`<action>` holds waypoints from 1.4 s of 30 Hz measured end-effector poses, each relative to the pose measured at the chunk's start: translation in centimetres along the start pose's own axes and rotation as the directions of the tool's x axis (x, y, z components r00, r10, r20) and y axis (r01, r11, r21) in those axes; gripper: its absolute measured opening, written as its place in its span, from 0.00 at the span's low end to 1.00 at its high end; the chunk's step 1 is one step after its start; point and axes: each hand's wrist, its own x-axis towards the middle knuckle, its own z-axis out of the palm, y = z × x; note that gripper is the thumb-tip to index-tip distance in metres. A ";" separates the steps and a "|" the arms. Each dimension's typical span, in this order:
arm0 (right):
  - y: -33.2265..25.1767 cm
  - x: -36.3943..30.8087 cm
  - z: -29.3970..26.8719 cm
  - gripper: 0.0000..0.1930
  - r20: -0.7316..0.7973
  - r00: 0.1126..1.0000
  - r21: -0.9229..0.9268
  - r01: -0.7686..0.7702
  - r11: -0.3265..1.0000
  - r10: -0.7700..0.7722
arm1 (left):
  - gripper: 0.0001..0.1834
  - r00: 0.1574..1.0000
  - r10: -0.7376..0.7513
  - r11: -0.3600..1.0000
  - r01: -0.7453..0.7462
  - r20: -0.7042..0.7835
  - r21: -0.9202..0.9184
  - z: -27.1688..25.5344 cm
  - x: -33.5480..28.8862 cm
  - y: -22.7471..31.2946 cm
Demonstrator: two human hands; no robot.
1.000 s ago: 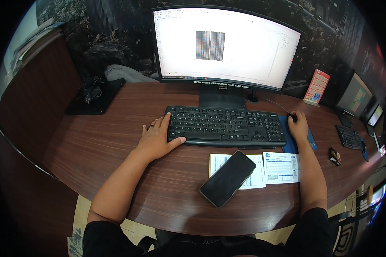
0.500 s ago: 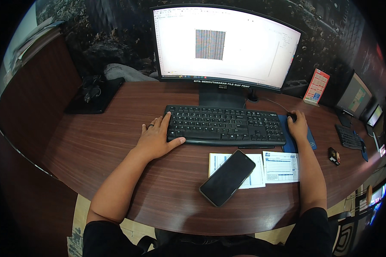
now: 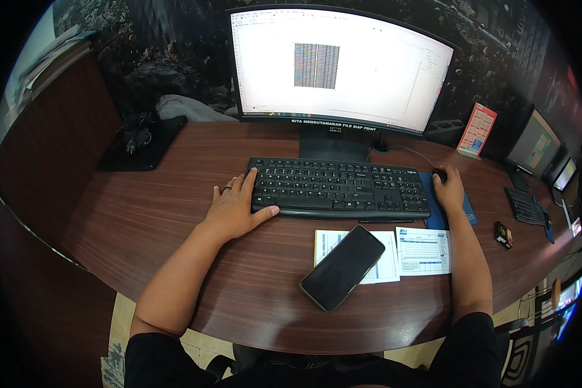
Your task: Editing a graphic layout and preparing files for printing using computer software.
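At the left end of a black keyboard rests my left hand, its fingers spread. One fingertip touches the keys at the upper left corner, and the thumb lies along the lower left edge. My right hand is curled over a black computer mouse, much of which the fingers hide. Under that mouse is a blue mouse pad. Behind the keyboard stands a curved monitor, lit with a white page that carries a two-column block of dense rows.
A dark phone lies aslant on printed papers near the desk's front. A small dark box, an orange desk calendar and a second keyboard are on the right. Black cables sit on a flat black object at left.
Both hands hold the same places on the keyboard and mouse. The whole picture has shifted up very slightly.
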 end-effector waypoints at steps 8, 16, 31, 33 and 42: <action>0.4 0.1 0.2 0.19 0.001 1.000 -0.018 0.020 1.000 -0.020 | 0.58 1.000 -0.006 1.000 0.006 -0.010 -0.011 -0.4 -0.3 0.6; 0.1 0.1 0.1 0.19 0.027 1.000 -0.021 0.011 1.000 -0.010 | 0.58 1.000 -0.012 1.000 0.012 -0.009 -0.006 -0.3 -0.3 0.5; 0.0 -0.1 0.0 0.17 0.026 1.000 -0.032 0.006 0.999 -0.005 | 0.58 1.000 -0.007 1.000 0.007 -0.010 -0.001 -0.2 -0.4 0.4; -0.1 -0.1 -0.1 0.17 0.027 1.000 -0.037 0.006 0.999 -0.005 | 0.58 1.000 -0.005 1.000 0.005 -0.010 -0.011 -0.2 -0.4 0.4; 0.4 -0.2 -0.1 0.18 0.027 0.999 -0.014 0.021 1.000 -0.021 | 0.57 1.000 -0.013 1.000 0.013 -0.011 -0.020 -0.4 -0.7 0.8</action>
